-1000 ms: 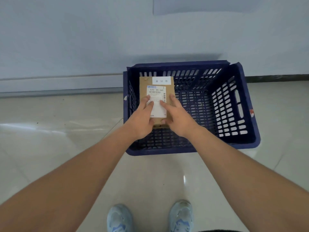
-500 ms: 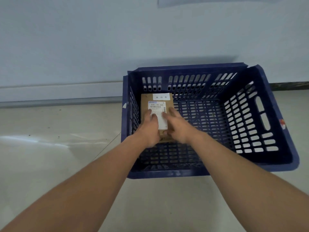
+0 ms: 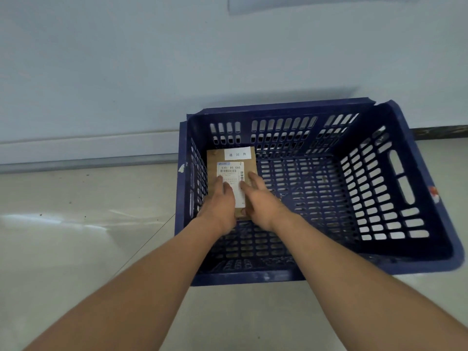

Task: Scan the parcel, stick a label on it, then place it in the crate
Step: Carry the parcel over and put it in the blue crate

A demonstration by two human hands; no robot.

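Observation:
A small brown cardboard parcel (image 3: 212,163) lies flat inside the dark blue slotted crate (image 3: 395,264), in its far left corner. It carries a white shipping label with a barcode (image 3: 230,169) and a smaller white sticker (image 3: 237,154) near its far end. My left hand (image 3: 219,203) rests on the parcel's near left part, thumb on the label. My right hand (image 3: 258,198) lies on its near right part, fingers stretched along the top. Both hands still touch the parcel and hide its near end.
The crate stands on a pale glossy floor (image 3: 76,236) against a light blue wall (image 3: 126,72) with a grey baseboard (image 3: 88,162). The rest of the crate's slotted bottom (image 3: 316,193) shows to the right of the parcel.
Both hands have lowered the parcel from above the crate's rim down to the crate's bottom in the far left corner. The camera has moved closer; my shoes have left the view.

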